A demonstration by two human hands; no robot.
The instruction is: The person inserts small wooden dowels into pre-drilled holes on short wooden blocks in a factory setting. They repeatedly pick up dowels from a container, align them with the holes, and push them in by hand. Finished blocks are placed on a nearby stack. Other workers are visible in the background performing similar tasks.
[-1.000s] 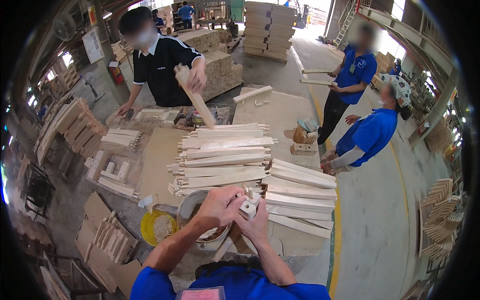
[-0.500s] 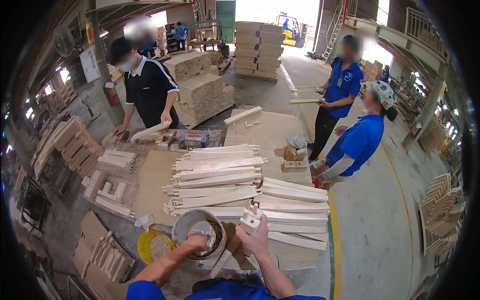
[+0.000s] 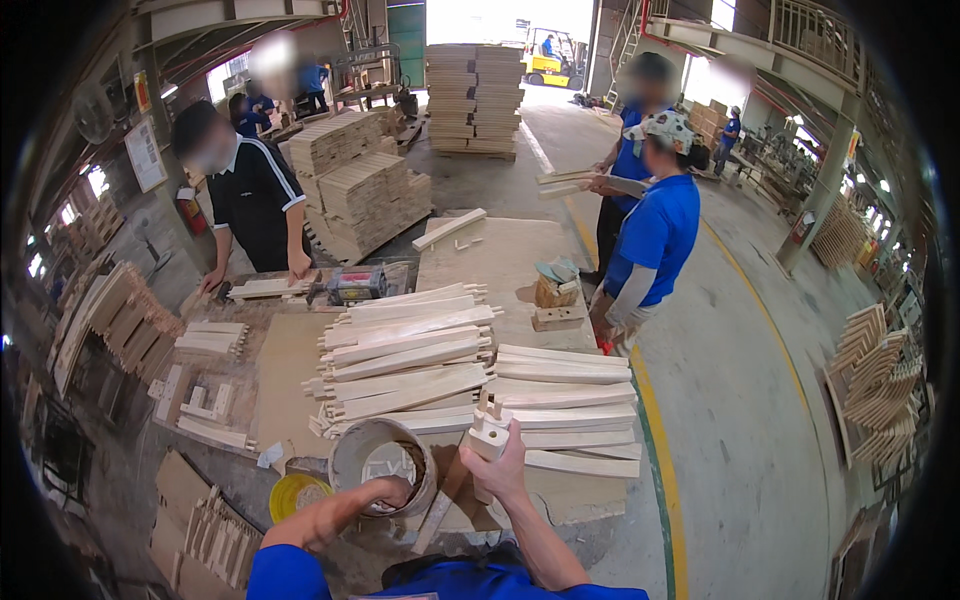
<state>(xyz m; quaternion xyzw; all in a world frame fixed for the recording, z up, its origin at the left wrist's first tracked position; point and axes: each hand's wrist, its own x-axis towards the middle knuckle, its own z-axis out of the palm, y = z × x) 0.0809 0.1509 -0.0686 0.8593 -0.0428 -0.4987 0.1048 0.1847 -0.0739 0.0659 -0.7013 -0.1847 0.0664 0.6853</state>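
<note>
My right hand (image 3: 502,470) is wrapped round a pale wooden furniture leg (image 3: 489,432), held upright beside the bucket. Two dowels stick up from its top end, and a round hole shows in its side. My left hand (image 3: 393,491) reaches inside a dirty whitish bucket (image 3: 341,462), its fingers curled down and partly hidden. Whatever they grip cannot be made out. White material (image 3: 390,460) shows at the bottom of the bucket. Just beyond lie stacked pale wooden rails (image 3: 410,352) with dowelled ends, and more rails (image 3: 565,395) rest to the right.
A yellow bucket (image 3: 285,497) stands left of the whitish one. A wooden strip (image 3: 436,518) lies near my body. Wood blocks (image 3: 557,305) sit on the table's far right. A person in black (image 3: 255,195) works across the bench; two people in blue (image 3: 655,235) stand at right.
The view has shifted slightly. My left hand stays in the bucket, and my right keeps hold of the leg. The person in black has lowered a wooden piece onto the bench.
</note>
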